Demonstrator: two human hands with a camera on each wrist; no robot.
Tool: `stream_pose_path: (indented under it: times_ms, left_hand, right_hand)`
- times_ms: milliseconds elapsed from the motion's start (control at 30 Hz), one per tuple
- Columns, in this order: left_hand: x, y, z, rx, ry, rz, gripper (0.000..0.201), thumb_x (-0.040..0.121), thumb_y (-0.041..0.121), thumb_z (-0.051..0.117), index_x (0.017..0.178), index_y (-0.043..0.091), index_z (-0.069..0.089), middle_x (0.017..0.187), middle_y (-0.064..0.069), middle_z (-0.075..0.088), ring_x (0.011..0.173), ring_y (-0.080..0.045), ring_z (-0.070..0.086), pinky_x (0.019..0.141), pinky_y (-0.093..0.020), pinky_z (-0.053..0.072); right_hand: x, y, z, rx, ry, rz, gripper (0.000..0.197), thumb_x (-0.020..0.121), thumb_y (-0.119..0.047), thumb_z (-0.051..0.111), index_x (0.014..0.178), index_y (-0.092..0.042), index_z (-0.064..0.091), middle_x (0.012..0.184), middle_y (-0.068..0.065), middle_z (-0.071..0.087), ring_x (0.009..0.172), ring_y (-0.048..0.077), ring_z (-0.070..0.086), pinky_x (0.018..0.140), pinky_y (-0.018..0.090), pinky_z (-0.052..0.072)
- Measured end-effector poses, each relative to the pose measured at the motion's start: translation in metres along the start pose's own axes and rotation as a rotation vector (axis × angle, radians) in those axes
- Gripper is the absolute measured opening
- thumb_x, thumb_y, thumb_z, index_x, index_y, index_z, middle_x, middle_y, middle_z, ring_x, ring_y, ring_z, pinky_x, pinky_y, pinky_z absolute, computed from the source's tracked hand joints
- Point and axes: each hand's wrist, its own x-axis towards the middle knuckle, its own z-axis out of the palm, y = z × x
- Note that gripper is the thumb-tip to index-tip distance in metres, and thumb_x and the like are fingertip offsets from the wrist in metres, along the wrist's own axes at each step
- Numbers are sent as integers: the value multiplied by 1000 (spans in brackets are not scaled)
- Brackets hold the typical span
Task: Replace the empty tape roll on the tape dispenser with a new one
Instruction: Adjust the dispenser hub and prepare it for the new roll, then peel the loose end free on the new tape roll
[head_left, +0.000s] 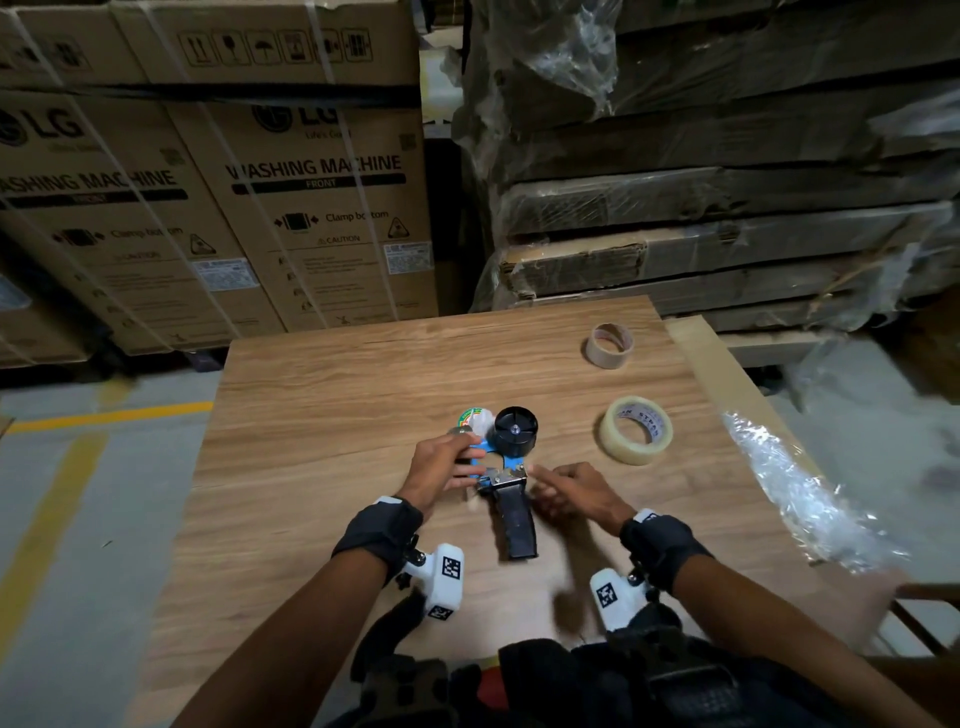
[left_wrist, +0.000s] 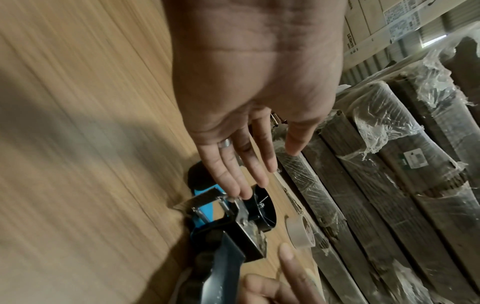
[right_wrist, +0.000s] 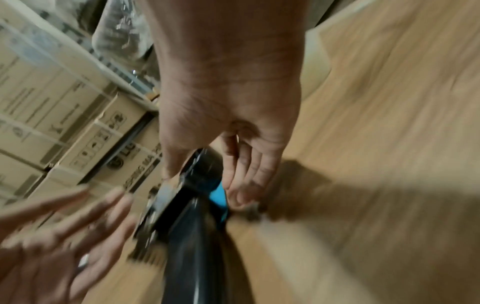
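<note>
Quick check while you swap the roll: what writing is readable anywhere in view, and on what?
"LG" and "WASHING MACHINE / FRONT": cardboard box, with "Clamp bottom" and "CAUTION" lower down.
"WASHING MACHINE", partly cut off: the box to its left.
"STRAS", partial letters: inner core of the clear tape roll.
Fine print and stickers on the boxes: too small to read.
Black-and-white square codes on the wrist cameras: patterns, no words.

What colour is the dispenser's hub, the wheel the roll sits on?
Black; the hub stands bare on the blue-framed tape dispenser, clearest in the head view.
</note>
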Motion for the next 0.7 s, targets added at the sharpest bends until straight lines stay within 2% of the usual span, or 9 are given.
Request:
stream_pose_path:
  times_ms: [33,67,167,233,300,367,433,567,700]
  left_hand:
    - [0,1,4,2,-1,-2,12,92,21,64,94,12,73,88,-8,76,73,-26,73,69,-33,59]
    - [1,2,8,0,-1,-2,13,92,20,64,96,11,72,88,-9,76,74,-27,73,69,-34,59]
    - [1,4,21,-8,1,-3,15,90,19,67,99,7,70,88,-12,76,73,-28,72,66,-33,60]
    - [0,7,31,-12,-17,2,12,91,17,66,97,6,68,79,-10,73,59,-21,69,58,-29,58]
    - [0,9,40,-24,-23,6,11,92,14,63,96,5,67,77,-10,71,54,-20,68,56,-29,58]
    - [0,10,50,-21,-15,10,13,93,14,63,96,4,70,87,-15,74,73,-31,74,70,-38,63]
    - [-1,12,60,-17,-20,6,16,94,15,63,101,3,71,94,-17,74,84,-35,74,79,-40,60]
    - [-3,13,78,-32,-25,2,25,94,14,63,113,-2,67,100,-20,73,80,-32,75,77,-37,61]
    - [-6,12,95,-40,-10,20,27,95,14,61,116,-3,67,104,-22,71,87,-33,73,76,-33,61]
  right_hand:
    - [0,-4,-15,-18,66,-41,68,76,-62,78,79,6,73,72,11,75,63,17,64,64,31,53]
    - [3,-6,-30,-59,152,-90,58,81,-53,78,80,5,75,73,9,76,63,18,65,67,31,52]
    - [10,-10,-71,-262,432,-201,26,82,-28,83,76,-4,74,71,3,72,63,13,62,72,27,48]
    - [16,-10,-92,-440,529,-240,23,77,-22,83,92,-7,73,92,9,75,85,22,66,83,31,48]
    - [21,-5,-105,-705,481,-195,42,78,-29,80,115,-11,68,123,12,68,116,35,57,95,40,43]
    - [25,1,-110,-858,390,-81,47,86,-36,72,128,-17,61,137,11,59,128,38,43,99,44,37]
    - [30,6,-111,-940,316,-50,37,92,-36,63,126,-19,63,133,11,63,128,35,45,100,43,33]
    - [34,7,-115,-930,284,-91,28,96,-32,59,120,-19,66,123,8,70,123,29,58,97,40,28]
    - [35,-5,-121,-831,273,-141,28,96,-34,60,118,-18,68,117,8,73,121,31,60,95,40,33]
